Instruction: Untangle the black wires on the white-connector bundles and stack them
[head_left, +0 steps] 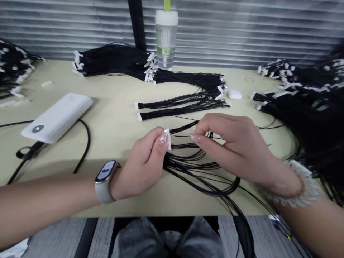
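Note:
Between the thumb and fingers of my left hand (149, 157) is a white connector (168, 139), held upright above the table. Several black wires run rightward out of it. My right hand (228, 143) pinches one thin black wire (181, 135) a short way from the connector. A loose bunch of black wires (193, 166) passes under both hands and drops over the table's front edge. Beyond the hands, two wire bundles (166, 114) with white connectors at their left ends lie side by side.
A white power bank (57, 117) with a black cable lies left. A lidded bottle (166, 41) stands at the back beside a thick wire bundle (113, 61). A small white case (234, 94) sits right of centre. Wire piles (317, 114) cover the right side.

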`<action>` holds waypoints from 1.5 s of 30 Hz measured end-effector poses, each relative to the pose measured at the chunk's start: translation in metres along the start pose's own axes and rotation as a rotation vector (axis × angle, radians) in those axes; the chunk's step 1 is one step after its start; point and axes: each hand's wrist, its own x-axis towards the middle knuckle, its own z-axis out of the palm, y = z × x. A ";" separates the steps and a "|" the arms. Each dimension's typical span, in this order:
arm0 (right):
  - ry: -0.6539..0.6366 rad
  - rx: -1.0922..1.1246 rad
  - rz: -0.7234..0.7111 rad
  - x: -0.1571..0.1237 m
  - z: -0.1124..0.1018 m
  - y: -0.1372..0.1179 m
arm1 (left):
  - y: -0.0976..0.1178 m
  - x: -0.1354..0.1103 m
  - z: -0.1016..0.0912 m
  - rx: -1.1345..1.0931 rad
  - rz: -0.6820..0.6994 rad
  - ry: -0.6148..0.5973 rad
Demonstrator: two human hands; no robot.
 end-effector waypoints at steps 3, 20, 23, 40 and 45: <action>0.000 0.003 0.008 0.000 0.000 0.000 | 0.000 0.000 0.000 0.024 0.003 -0.001; -0.064 0.007 0.042 0.001 0.005 0.000 | -0.001 -0.002 -0.003 0.149 0.120 -0.085; -0.037 -0.053 -0.061 -0.001 0.013 0.000 | -0.001 -0.002 -0.002 0.188 0.119 -0.101; 0.095 -0.247 -0.066 0.003 -0.010 0.023 | -0.009 0.007 0.002 0.013 -0.126 -0.041; 0.111 -0.145 0.043 -0.002 -0.037 0.008 | -0.011 0.011 0.003 -0.111 -0.188 0.093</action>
